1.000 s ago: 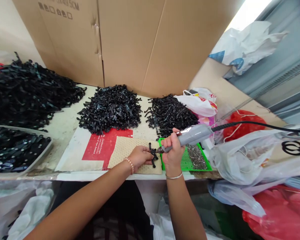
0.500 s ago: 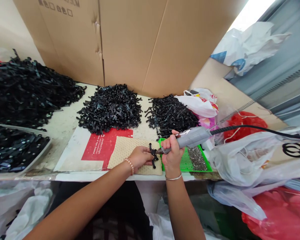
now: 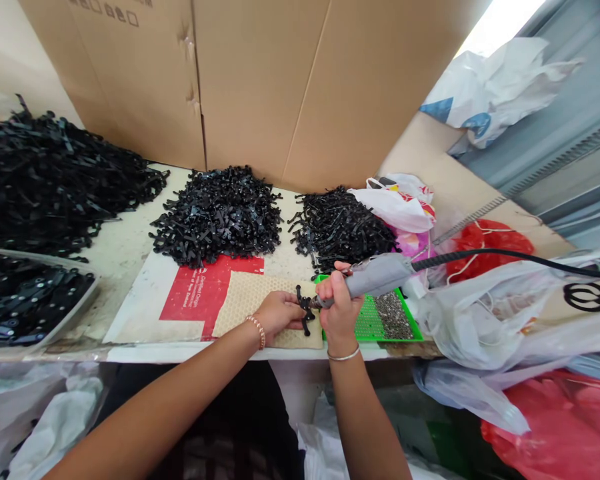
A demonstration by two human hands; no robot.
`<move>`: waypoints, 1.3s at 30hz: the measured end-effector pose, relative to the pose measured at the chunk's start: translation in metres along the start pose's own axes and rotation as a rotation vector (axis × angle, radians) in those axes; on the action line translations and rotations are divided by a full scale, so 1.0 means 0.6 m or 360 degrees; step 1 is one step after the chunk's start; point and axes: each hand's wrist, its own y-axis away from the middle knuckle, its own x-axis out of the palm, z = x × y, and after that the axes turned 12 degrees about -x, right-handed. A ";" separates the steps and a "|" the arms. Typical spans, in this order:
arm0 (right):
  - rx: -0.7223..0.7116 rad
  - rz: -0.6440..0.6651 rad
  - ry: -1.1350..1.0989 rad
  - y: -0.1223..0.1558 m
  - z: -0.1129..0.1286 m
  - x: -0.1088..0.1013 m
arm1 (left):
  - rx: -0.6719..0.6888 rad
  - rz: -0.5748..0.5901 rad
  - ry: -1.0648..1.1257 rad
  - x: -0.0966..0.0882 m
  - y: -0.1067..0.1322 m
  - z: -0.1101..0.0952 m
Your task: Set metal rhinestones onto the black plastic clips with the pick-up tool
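My right hand [image 3: 339, 303] is wrapped round a grey electric screwdriver [image 3: 380, 275], held slanting with its tip pointing left and down. The tip meets a small black plastic part [image 3: 305, 310] with several arms. My left hand [image 3: 280, 312] pinches that part from its left side, fingers closed on its edge. Under the part lies a beige honeycomb-textured mat [image 3: 245, 300]. Just right of the mat, partly behind my right hand, sits a green tray [image 3: 373, 323] with many small metal screws [image 3: 394, 317].
Black parts lie in a large left heap [image 3: 55, 180], a middle heap [image 3: 220, 217] and a right heap [image 3: 343, 223]. A clear tub [image 3: 93, 287] of black pieces stands at left. Cardboard [image 3: 260, 87] rises behind. Plastic bags [image 3: 480, 320] crowd the right; the screwdriver's cord [image 3: 505, 255] crosses above them.
The view has shifted slightly. The screwdriver and my right hand have moved a little left, and the tip stays at the black part. My left hand keeps its hold.
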 end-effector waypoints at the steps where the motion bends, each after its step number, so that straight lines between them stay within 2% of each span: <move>1: 0.0000 0.0014 0.0001 0.001 -0.001 0.000 | -0.0008 0.0000 -0.0004 0.000 0.001 -0.001; 10: -0.0009 -0.0028 -0.0097 0.001 -0.003 -0.003 | -0.0028 0.0031 0.0022 -0.001 0.003 -0.001; 16: -0.0028 -0.0028 -0.0074 -0.001 -0.004 -0.009 | -0.0061 -0.0058 0.0039 0.004 0.005 -0.005; 21: -0.0048 -0.0011 -0.0075 0.002 -0.002 -0.005 | -0.0056 -0.0031 0.0008 0.003 0.004 -0.005; 33: -0.0016 0.0346 -0.0194 -0.002 -0.009 -0.017 | -0.0068 -0.0080 0.0012 0.005 0.001 -0.007; 39: 0.0017 0.0407 -0.0198 -0.006 -0.012 -0.020 | -0.0103 -0.0106 0.0038 0.010 0.007 -0.012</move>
